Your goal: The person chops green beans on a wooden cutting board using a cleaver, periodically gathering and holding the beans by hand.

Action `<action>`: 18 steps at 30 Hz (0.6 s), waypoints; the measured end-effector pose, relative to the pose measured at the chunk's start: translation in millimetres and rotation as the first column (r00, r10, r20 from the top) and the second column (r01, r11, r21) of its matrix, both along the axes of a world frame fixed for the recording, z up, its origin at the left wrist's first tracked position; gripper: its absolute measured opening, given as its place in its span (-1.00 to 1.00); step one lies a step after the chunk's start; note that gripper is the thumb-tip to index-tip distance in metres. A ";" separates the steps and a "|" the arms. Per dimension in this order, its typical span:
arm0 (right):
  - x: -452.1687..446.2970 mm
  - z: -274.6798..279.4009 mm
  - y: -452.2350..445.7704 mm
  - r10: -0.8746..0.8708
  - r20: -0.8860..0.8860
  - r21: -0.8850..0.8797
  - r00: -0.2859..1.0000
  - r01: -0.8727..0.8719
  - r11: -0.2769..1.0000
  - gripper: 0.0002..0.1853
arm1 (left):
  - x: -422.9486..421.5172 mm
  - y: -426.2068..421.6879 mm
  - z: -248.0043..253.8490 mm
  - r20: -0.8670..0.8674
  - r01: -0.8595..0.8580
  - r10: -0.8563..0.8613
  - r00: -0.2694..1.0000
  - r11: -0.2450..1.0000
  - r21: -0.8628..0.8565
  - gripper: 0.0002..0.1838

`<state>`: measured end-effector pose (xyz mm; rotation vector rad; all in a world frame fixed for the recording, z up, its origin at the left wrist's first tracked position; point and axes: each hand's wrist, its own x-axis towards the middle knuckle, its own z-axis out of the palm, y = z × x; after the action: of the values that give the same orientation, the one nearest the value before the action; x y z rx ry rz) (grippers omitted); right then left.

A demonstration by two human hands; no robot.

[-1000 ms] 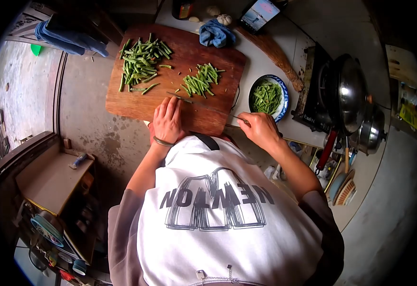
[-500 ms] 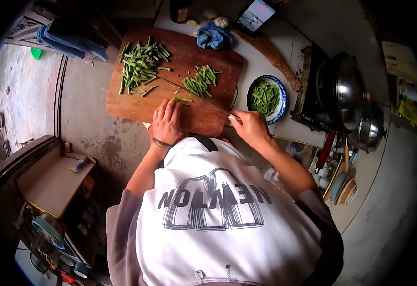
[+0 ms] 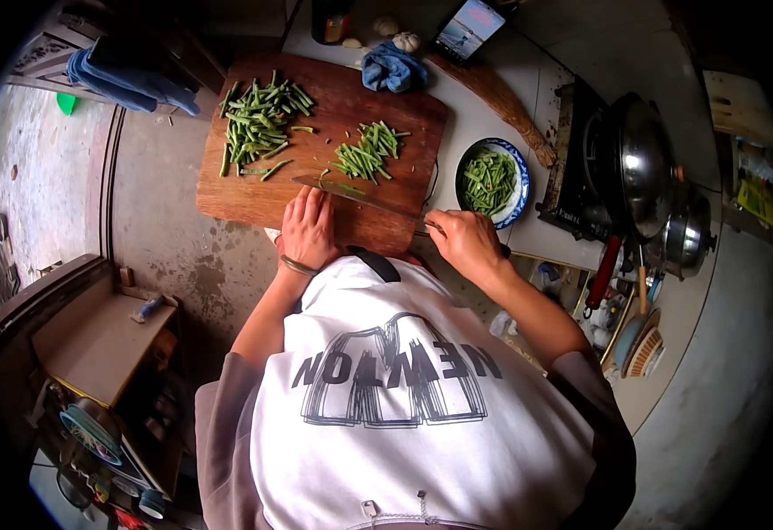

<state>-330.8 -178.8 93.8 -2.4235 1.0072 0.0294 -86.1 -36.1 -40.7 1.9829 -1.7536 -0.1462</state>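
My right hand [image 3: 466, 245] grips the handle of a kitchen knife [image 3: 369, 201]. Its long blade lies across the near part of the wooden cutting board [image 3: 316, 146], the tip by my left fingertips. My left hand [image 3: 307, 231] is on the board's near edge, fingers together and bent down; whatever lies under them is hidden. A few cut green bean pieces show beside the blade. Beyond it sits a small pile of cut green beans [image 3: 371, 152], and a larger pile of bean pieces [image 3: 263, 119] covers the board's far left.
Right of the board stands a blue-rimmed bowl [image 3: 521, 190] holding cut beans. A crumpled blue cloth [image 3: 393, 68], garlic [image 3: 406, 41] and a propped phone [image 3: 470, 28] are at the back. A gas stove [image 3: 568, 168] with a lidded wok [image 3: 647, 159] is farther right.
The knife has swung from beyond my left fingertips, near the small bean pile, back toward me. Its blade now lies close by the fingertips. My left hand has hardly moved.
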 end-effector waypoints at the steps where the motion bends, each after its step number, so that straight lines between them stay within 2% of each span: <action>1: 0.1 0.9 -1.5 0.006 -0.007 -0.006 1.000 -0.006 1.000 -0.88 | 0.0 0.2 0.3 -0.008 0.004 -0.004 1.000 1.000 0.011 -0.33; 4: 0.0 -1.1 -5.8 0.008 -0.012 -0.017 1.000 -0.009 1.000 -0.89 | -1.1 -4.9 5.2 0.009 -0.019 0.020 1.000 0.998 -0.067 -0.59; 10: -4.5 -20.9 -3.7 -0.015 -0.013 0.006 1.000 0.015 1.000 -0.89 | 1.6 -8.8 13.9 0.014 0.010 -0.009 1.000 0.997 -0.076 -0.55; 13: -1.1 -29.1 2.6 -0.021 -0.041 -0.006 0.999 0.020 1.000 -0.87 | 4.8 -3.4 2.1 0.036 0.046 -0.047 0.998 0.998 0.045 -0.33; 16: -2.5 -32.0 3.9 -0.033 -0.020 -0.025 0.999 0.032 0.999 -0.89 | 4.1 -1.8 6.4 0.011 0.054 -0.055 0.998 0.995 0.082 -0.33; 18: -1.7 -33.2 -2.3 -0.052 0.042 -0.019 0.998 0.053 0.998 -0.88 | 1.8 -4.8 10.5 0.011 0.037 -0.037 0.999 0.999 0.022 -0.36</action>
<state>-332.5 -181.1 60.6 -2.4044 1.0561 -0.0495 -84.3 -40.9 -30.2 1.9709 -1.8037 -0.1672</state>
